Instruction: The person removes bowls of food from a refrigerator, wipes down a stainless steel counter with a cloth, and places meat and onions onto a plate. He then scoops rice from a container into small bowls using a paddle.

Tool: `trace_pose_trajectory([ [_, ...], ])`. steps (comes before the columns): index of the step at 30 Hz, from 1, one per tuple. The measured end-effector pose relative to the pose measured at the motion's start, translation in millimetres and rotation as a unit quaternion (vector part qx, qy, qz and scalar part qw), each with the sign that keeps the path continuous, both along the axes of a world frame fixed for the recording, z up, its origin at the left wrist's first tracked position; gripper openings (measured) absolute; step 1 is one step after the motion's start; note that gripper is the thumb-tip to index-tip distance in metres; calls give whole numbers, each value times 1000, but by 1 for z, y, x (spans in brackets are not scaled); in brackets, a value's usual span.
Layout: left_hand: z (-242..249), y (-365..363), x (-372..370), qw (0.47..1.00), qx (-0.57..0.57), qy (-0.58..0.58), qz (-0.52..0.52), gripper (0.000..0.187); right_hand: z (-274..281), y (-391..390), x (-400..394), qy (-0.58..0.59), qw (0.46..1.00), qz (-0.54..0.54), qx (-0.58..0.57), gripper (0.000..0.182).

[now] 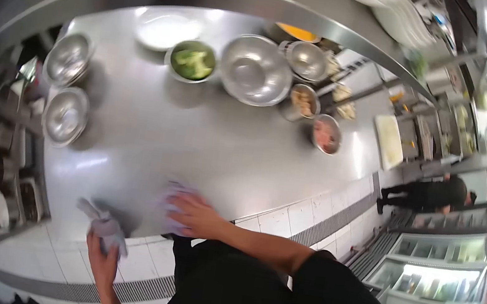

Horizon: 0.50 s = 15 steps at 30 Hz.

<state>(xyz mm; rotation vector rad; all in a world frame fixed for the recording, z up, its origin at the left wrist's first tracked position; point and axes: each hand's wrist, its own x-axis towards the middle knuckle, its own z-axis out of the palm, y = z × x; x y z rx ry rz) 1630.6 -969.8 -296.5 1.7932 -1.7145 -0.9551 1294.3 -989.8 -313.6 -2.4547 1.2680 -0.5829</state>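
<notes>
My left hand (103,257) is closed round a bunched grey cloth (108,229) at the front left edge of the steel table (128,166). Further right, my right hand (193,212) lies over a pale purple cloth (176,200) near the front edge, its fingers spread and partly blurred. The purple cloth shows beyond and below the fingers. Both cloths are apart from each other.
Metal bowls (66,116) stand at the table's left. Along the back are a white plate (167,30), a bowl of green vegetables (193,61), a large empty bowl (255,71) and a bowl of pink food (326,134). A person (432,193) stands at the right.
</notes>
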Motion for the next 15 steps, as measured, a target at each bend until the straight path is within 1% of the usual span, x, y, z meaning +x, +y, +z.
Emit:
trace_pose_trajectory([
  [1,1,-32,-35,981,-125,-126,-81,52,11,27,-48,12,998,-53,14,38],
  [2,-10,-61,-63,956,-147,-233,-106,55,6,46,-96,58,990,-124,24,44],
  [3,-26,-78,-90,917,-169,-339,-128,57,-11,71,-150,99,975,-195,38,50],
  [4,-36,-91,-105,912,-180,-339,-145,57,-18,90,-203,132,950,-282,23,52],
  [5,-45,-107,-122,923,-186,-326,-86,59,-17,103,-252,108,925,-365,21,53],
  [6,-51,-116,-144,930,-191,-313,-26,61,-18,117,-303,144,898,-415,-3,55],
  [7,-57,-112,-166,925,-203,-319,-40,61,-24,131,-352,177,869,-462,-22,56],
  [9,-73,-87,-203,918,-171,-356,21,59,-37,138,-452,176,829,-530,-26,56],
  [11,-81,-32,-267,907,-181,-369,-92,53,-52,108,-555,164,799,-573,-83,51],
  [13,-75,22,-354,897,-214,-315,-225,52,-56,41,-638,137,785,-590,-125,48],
  [14,-68,39,-407,889,-219,-289,-281,52,-59,1,-675,101,803,-569,-147,47],
  [15,-60,51,-460,876,-219,-264,-338,53,-56,-37,-698,107,815,-554,-135,47],
])
